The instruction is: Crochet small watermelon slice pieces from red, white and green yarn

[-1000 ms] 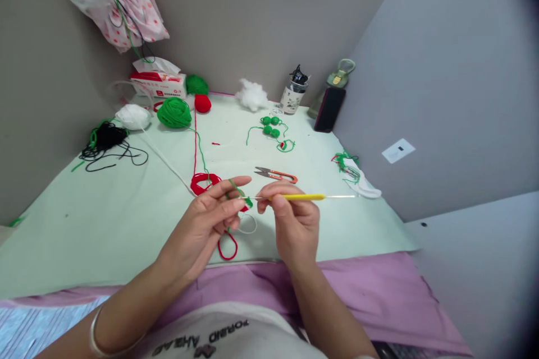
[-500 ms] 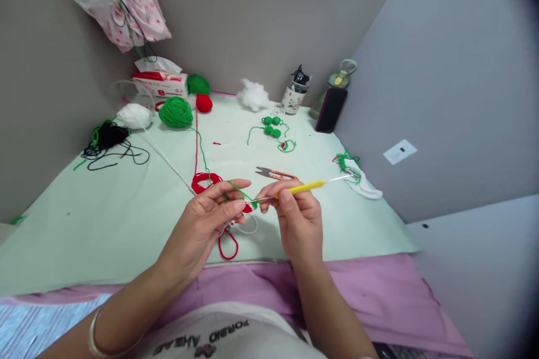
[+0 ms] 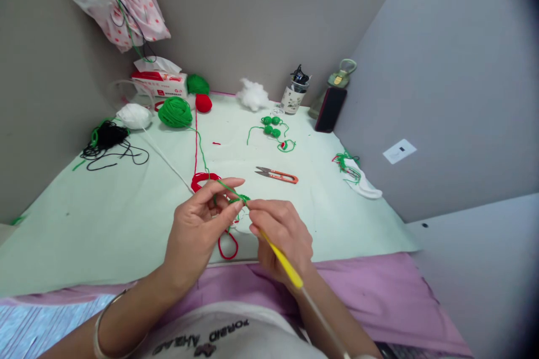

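Observation:
My left hand point(image 3: 197, 224) pinches a small green and red crochet piece point(image 3: 239, 200) above the pale green table point(image 3: 105, 219), with green yarn point(image 3: 201, 148) running over its forefinger. My right hand point(image 3: 280, 235) grips a yellow-handled crochet hook point(image 3: 286, 263). The hook's tip meets the piece, and its handle points back toward my body. A loop of red yarn point(image 3: 227, 247) hangs under the piece.
Orange thread snips point(image 3: 278, 175) lie just beyond my hands. Further back are a green yarn ball point(image 3: 174, 111), a red ball point(image 3: 204, 102), black yarn point(image 3: 107, 137), white stuffing point(image 3: 252, 94), small green crochet balls point(image 3: 272, 126), a tissue box point(image 3: 160, 83), a jar point(image 3: 293, 96) and a phone point(image 3: 330, 108).
My right hand has swung the hook round: its handle pointed right across the table before and now points back toward me. The hand has dropped a little. My left hand keeps its pinch.

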`<state>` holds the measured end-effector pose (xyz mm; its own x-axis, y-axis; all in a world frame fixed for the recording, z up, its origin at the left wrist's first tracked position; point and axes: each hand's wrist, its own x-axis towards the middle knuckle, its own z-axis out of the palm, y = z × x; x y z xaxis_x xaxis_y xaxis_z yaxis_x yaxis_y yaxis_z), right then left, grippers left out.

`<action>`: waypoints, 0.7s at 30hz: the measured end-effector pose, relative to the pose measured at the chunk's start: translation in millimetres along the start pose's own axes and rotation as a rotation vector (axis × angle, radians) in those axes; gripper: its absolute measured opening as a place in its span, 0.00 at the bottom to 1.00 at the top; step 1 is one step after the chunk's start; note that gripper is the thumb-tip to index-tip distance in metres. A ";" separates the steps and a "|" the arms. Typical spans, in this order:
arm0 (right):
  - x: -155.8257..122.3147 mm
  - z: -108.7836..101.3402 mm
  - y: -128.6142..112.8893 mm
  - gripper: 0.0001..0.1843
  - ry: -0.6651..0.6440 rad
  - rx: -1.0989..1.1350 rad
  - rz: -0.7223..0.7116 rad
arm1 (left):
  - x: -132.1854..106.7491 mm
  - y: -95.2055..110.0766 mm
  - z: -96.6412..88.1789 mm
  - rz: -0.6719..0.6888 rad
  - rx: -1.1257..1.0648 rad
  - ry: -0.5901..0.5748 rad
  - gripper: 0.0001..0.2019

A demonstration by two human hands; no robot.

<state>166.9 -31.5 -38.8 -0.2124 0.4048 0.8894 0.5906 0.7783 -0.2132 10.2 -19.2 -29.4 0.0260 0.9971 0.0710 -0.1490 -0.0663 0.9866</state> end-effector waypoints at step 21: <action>-0.2 0.7 1.2 0.12 0.062 0.125 0.077 | -1.8 12.2 4.7 0.051 0.041 0.077 0.15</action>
<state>167.1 -30.3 -39.5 -0.1197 0.4382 0.8909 0.5012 0.8013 -0.3267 12.9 -22.0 -16.9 -0.0565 0.9922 0.1110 -0.1072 -0.1165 0.9874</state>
